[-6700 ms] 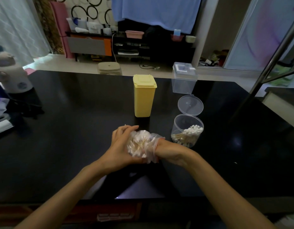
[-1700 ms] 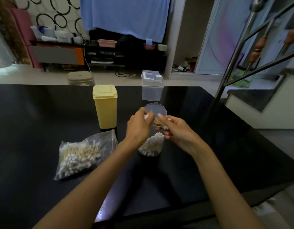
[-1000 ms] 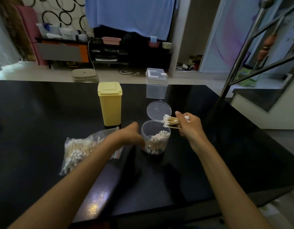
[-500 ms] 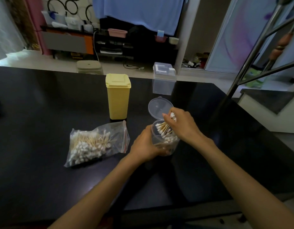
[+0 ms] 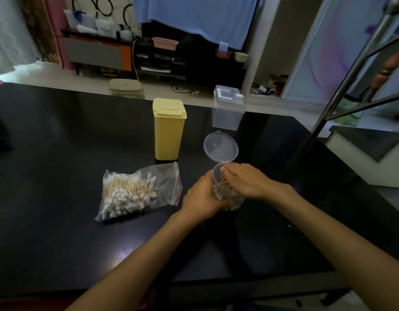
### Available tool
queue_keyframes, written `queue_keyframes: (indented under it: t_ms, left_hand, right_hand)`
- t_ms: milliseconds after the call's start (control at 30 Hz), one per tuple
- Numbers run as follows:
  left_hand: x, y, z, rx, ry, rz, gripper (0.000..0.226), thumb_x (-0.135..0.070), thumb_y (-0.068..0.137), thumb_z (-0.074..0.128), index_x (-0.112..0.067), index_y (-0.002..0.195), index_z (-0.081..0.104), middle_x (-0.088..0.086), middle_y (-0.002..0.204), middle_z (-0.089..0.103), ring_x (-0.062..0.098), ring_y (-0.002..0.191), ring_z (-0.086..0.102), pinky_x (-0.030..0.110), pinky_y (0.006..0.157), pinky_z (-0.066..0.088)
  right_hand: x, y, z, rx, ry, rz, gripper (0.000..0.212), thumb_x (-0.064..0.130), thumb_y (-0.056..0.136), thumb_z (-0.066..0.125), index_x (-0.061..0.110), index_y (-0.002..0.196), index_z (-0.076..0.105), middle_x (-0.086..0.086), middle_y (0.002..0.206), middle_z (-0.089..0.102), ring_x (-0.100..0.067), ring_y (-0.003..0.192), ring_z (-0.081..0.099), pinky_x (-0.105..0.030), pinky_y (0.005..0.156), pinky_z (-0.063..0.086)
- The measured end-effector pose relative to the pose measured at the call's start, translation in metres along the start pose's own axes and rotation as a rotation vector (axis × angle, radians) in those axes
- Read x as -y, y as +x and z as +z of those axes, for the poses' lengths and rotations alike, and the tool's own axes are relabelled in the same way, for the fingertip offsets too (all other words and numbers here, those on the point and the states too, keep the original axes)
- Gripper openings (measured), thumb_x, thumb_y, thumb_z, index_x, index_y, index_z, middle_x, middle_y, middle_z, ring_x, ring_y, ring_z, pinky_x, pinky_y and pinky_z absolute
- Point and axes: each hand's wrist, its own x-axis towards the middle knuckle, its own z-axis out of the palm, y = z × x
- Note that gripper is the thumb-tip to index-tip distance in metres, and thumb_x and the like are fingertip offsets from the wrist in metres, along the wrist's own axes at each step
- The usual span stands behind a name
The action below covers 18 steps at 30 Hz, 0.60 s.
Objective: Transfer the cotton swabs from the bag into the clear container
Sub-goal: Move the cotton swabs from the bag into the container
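Left hand (image 5: 201, 194) grips clear container (image 5: 227, 191) steady while right hand (image 5: 243, 179) pushes cotton swabs (image 5: 223, 189) in, fingers curled; grasp unclear.

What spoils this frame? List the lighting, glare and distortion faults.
Head view: dim light, so the black table swallows shadows; a glare patch shines near the left forearm; wide-angle bending curves the far table edge and the metal rail; bright floor beyond; swabs inside the clear container look soft under the right hand.

text: none readable | labels: none | brands: none | numbers: none | signs: none
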Motion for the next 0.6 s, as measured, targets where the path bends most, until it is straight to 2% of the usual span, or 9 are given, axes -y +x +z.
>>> queue_keyframes:
  t_ms: [133,267,333,400,500,600]
  left_hand:
    - [0.004,0.001,0.005,-0.067,0.026,-0.013,0.077,-0.037,0.068,0.078,-0.025,0.134,0.041,0.0,0.129,0.056,0.019,0.116,0.056,0.044,0.094,0.048]
    - [0.005,0.002,0.009,-0.099,0.058,-0.031,0.077,-0.041,0.065,0.077,-0.028,0.132,0.041,-0.001,0.126,0.057,0.02,0.113,0.057,0.044,0.092,0.05]
    - [0.004,0.003,0.009,-0.096,0.086,-0.039,0.078,-0.041,0.065,0.077,-0.027,0.132,0.041,0.0,0.126,0.057,0.021,0.113,0.058,0.044,0.092,0.05]
    - [0.004,0.004,0.008,-0.085,0.098,-0.04,0.078,-0.041,0.064,0.078,-0.027,0.132,0.041,0.0,0.125,0.057,0.021,0.112,0.058,0.043,0.091,0.05]
    - [0.005,0.003,0.003,-0.057,0.085,-0.029,0.08,-0.044,0.062,0.078,-0.027,0.132,0.041,-0.003,0.126,0.057,0.019,0.111,0.058,0.042,0.091,0.05]
    - [0.005,0.004,-0.001,-0.035,0.102,-0.026,0.08,-0.042,0.063,0.079,-0.026,0.131,0.041,-0.003,0.124,0.057,0.019,0.11,0.058,0.041,0.09,0.05]
  right_hand:
    - [0.001,0.005,-0.003,0.113,-0.187,-0.021,0.029,0.025,0.102,0.029,0.01,0.102,0.054,-0.006,0.106,0.056,-0.019,0.099,0.052,-0.034,0.097,0.031]
    - [0.006,0.013,-0.006,0.25,-0.34,-0.059,0.025,0.027,0.101,0.036,0.011,0.113,0.051,-0.002,0.103,0.051,-0.019,0.104,0.05,-0.036,0.102,0.026]
    - [0.009,0.016,-0.009,0.311,-0.375,-0.06,0.027,0.027,0.101,0.037,0.012,0.119,0.049,-0.003,0.111,0.052,-0.019,0.108,0.048,-0.036,0.105,0.024]
    - [0.013,0.017,-0.016,0.406,-0.334,-0.006,0.032,0.028,0.101,0.034,0.013,0.127,0.046,-0.003,0.121,0.049,-0.016,0.107,0.044,-0.036,0.106,0.024]
    - [0.018,0.021,-0.028,0.496,-0.084,0.127,0.041,0.026,0.101,0.035,0.013,0.139,0.036,-0.011,0.138,0.043,-0.024,0.125,0.044,-0.038,0.11,0.029]
    - [0.015,0.023,-0.04,0.551,-0.083,0.082,0.04,0.023,0.1,0.037,0.014,0.139,0.041,-0.01,0.137,0.046,-0.026,0.124,0.048,-0.036,0.106,0.038]
